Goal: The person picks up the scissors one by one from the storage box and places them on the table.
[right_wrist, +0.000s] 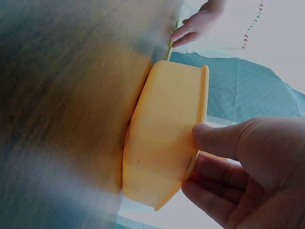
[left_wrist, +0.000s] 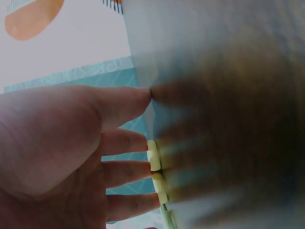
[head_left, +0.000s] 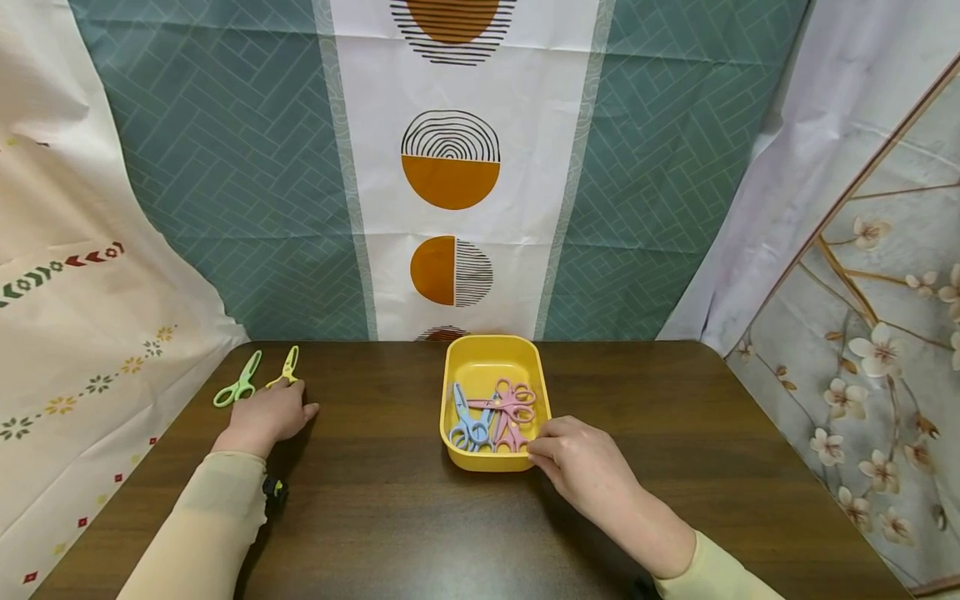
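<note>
In the head view, my left hand (head_left: 262,414) reaches to the table's far left, its fingertips on the handles of yellow scissors (head_left: 290,364). The left wrist view shows the fingers nearly straight, touching the yellow handles (left_wrist: 154,155), with the thumb apart. Green scissors (head_left: 238,385) lie just left of that hand. My right hand (head_left: 588,467) pinches the near right corner of a yellow tray (head_left: 486,461), thumb outside the rim and fingers over it. Inside the tray lie blue scissors (head_left: 468,423) and pink scissors (head_left: 512,402), piled together.
The dark wooden table (head_left: 405,533) carries the tray near its middle. Patterned cloth (head_left: 247,167) hangs behind the table's back edge, with a cream cloth (head_left: 90,333) on the left and a floral cloth (head_left: 885,417) on the right.
</note>
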Available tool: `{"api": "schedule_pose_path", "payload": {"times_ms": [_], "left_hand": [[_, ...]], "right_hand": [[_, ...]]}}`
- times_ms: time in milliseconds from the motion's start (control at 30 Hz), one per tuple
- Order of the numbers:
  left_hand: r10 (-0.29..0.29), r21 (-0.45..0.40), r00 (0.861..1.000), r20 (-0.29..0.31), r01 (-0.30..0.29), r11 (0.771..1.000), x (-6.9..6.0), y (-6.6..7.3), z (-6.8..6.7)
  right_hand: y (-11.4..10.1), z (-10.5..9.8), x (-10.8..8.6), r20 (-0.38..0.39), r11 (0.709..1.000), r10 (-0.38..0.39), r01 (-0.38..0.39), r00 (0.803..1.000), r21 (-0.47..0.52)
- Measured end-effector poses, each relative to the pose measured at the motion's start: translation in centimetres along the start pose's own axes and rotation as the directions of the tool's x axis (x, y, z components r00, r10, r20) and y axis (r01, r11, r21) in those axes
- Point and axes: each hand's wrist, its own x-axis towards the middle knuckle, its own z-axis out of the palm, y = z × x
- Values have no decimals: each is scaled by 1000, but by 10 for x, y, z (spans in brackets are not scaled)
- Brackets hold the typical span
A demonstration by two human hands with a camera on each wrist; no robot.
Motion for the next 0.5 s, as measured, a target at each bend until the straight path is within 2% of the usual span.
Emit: {"api": "schedule_pose_path", "payload": {"times_ms": [500], "left_hand": [[-22,-5,1000,17,22,1000,0,0,-3]], "right_hand": [[0,-1,0,3,1000,6,-6,1000,-3]]}}
